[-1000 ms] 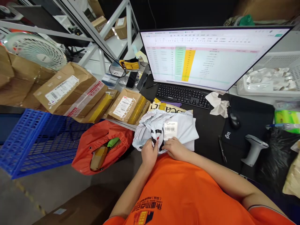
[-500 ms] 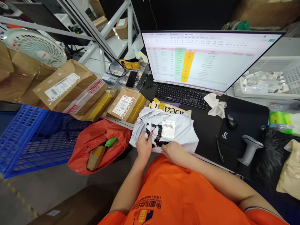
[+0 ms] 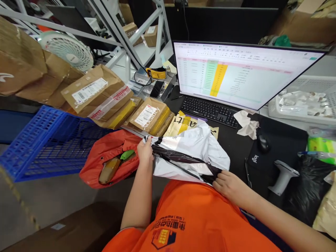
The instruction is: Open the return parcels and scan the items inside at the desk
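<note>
A white plastic mailer bag with a black lining lies at the front edge of the desk, its mouth spread wide toward me. My left hand is closed on the bag's left corner. At the right end of the opening, my right hand grips the black inner edge. Something pale and dark shows inside the mouth, too hidden to name. Behind the bag lies a yellow-taped packet with dark lettering, partly covered by it.
Cardboard parcels line the left side, above a blue crate and a red bag. A keyboard and monitor stand behind. At right are a mouse, barcode scanner and black plastic bag.
My hands have moved apart, left hand to the left and right hand to the right. The mailer bag has been pulled open, exposing its black lining. The view has shifted slightly.
</note>
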A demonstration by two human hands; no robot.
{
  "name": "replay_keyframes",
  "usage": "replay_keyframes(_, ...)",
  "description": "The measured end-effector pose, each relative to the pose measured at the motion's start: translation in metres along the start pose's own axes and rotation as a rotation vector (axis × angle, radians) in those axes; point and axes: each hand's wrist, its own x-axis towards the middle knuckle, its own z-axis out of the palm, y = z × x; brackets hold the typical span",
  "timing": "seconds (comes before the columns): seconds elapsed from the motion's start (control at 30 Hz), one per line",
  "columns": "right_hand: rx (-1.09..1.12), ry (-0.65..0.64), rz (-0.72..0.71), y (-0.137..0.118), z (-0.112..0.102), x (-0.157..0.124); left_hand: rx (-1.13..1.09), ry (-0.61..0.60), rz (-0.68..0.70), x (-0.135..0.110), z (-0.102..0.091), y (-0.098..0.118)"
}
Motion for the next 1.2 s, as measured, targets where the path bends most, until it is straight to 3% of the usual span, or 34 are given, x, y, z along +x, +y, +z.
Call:
replay_keyframes(0.13,-0.045,0.008,0.062,0.007,-0.011,-0.029,-0.124,-0.157,-0.356,-0.003,0.015,0.002)
replay_keyframes(0.17,-0.063,0.014,0.077,0.01,-0.012,-0.032,-0.122,-0.192,-0.381,-0.006,0.018,0.001)
replay_keyframes(0.23,-0.098,0.041,0.118,0.014,-0.012,-0.034,-0.046,-0.248,-0.29,-0.014,0.018,0.0)
replay_keyframes(0.37,-0.103,0.182,0.188,0.017,-0.004,-0.028,0.544,-0.458,0.158,-0.041,-0.004,0.013)
replay_keyframes(0.43,-0.044,0.239,0.189,0.013,0.001,-0.021,0.822,-0.368,0.51,-0.065,-0.016,0.027)
replay_keyframes(0.5,0.054,0.233,0.193,0.005,0.005,-0.012,0.905,-0.285,0.862,-0.094,-0.021,0.039)
replay_keyframes(0.53,0.102,0.205,0.202,0.0,0.005,-0.007,0.908,-0.392,1.019,-0.108,-0.021,0.043)
replay_keyframes(0.6,0.196,0.108,0.234,-0.007,0.003,0.002,0.936,-0.856,1.219,-0.131,-0.016,0.045)
replay_keyframes(0.67,0.296,-0.012,0.274,-0.011,-0.004,0.007,1.052,-1.31,1.216,-0.144,-0.012,0.04)
replay_keyframes(0.7,0.352,-0.068,0.295,-0.011,-0.008,0.008,1.136,-1.434,1.164,-0.146,-0.011,0.037)
replay_keyframes(0.73,0.411,-0.119,0.312,-0.01,-0.013,0.007,1.215,-1.486,1.109,-0.145,-0.012,0.033)
replay_keyframes(0.87,0.595,-0.255,0.407,-0.001,-0.02,-0.008,1.306,-1.523,0.981,-0.132,-0.027,0.023)
replay_keyframes(0.97,0.595,-0.221,0.582,0.004,-0.011,-0.014,1.304,-1.528,0.939,-0.123,-0.038,0.026)
replay_keyframes(1.03,0.504,-0.217,0.613,0.005,-0.003,-0.007,1.287,-1.546,0.985,-0.12,-0.041,0.032)
replay_keyframes(1.13,0.364,-0.256,0.336,0.005,0.005,0.021,1.138,-1.653,1.153,-0.121,-0.038,0.044)
replay_keyframes(1.2,0.286,-0.214,0.16,0.005,0.008,0.045,1.004,-1.657,1.275,-0.124,-0.035,0.051)
